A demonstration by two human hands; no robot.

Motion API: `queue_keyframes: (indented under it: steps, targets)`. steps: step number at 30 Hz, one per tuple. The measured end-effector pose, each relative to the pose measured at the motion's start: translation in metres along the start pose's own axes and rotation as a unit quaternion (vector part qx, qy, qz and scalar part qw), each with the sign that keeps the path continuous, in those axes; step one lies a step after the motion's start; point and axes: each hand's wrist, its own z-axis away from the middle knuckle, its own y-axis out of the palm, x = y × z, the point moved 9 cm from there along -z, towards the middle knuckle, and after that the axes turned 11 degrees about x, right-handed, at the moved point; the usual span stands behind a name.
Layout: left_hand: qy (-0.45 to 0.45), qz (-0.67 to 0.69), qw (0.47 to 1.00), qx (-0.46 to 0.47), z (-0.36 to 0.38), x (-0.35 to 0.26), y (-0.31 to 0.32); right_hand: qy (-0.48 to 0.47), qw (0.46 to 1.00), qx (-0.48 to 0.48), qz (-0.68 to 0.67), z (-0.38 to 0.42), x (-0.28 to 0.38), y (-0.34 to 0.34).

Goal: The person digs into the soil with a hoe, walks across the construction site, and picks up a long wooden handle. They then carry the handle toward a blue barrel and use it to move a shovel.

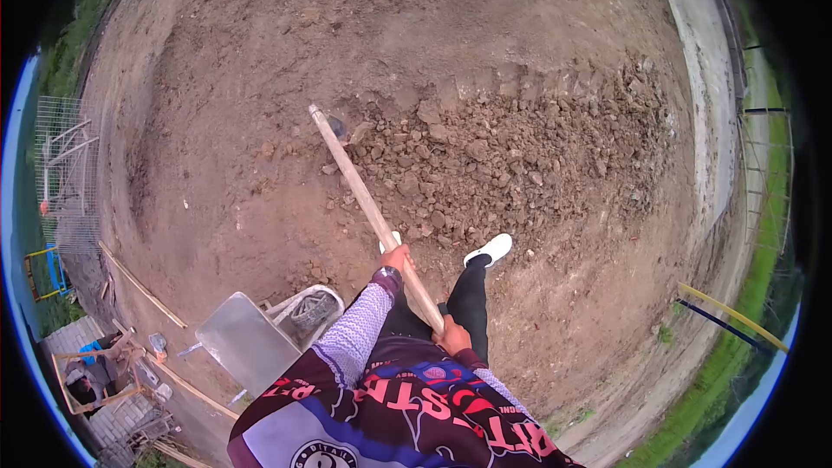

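"Pale wood, wasn't it, under your fingers?"

"Yes. My left hand [398, 258] was closed round the wooden handle [364, 198] about midway, below a dark wristband. My right hand [453, 336] was wrapped round it too, close to the end by my waist. Neither held anything else that I could see."

"How did it look to handle?"

"Stiff and straight, I'd judge, with no give in it. Moderate weight, but long enough that the far end would feel heavy. Dry rather than slippery, though dusty wood could turn in a loose grip. Not fragile. Holding it as I did, hands well apart, seemed the right place: one to steer, one to steady the end."

"And where did it lie?"

"Slanting out from my waist, past my white shoe [490, 249], over bare ground. Near its far end was a dark tool head [335, 127], its shape too unclear to name, at the edge of the broken soil [511, 156]."

"Anything beyond?"

"By my left side, a grey metal tray [247, 340], perhaps a wheelbarrow's, beside a tyre [314, 309]. Farther off on that side, another person [102, 371] was near some boards."
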Motion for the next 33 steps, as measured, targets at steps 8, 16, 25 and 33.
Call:
queue_keyframes:
  steps: [8,16,25,33]
  targets:
    - [0.187,0.059,0.981,0.010,0.076,-0.176,0.016,-0.207,0.964,-0.162,0.049,-0.032,0.090,-0.057]
    - [0.596,-0.077,0.794,0.088,0.338,-0.607,0.133,-0.488,0.834,-0.243,-0.083,-0.014,0.445,-0.288]
    - [0.599,-0.130,0.787,0.067,0.224,-0.637,0.214,-0.400,0.872,-0.255,-0.122,-0.096,0.408,-0.343]
    - [-0.012,-0.164,0.986,0.002,-0.075,-0.018,0.145,0.070,0.989,-0.080,-0.103,-0.052,-0.049,-0.089]
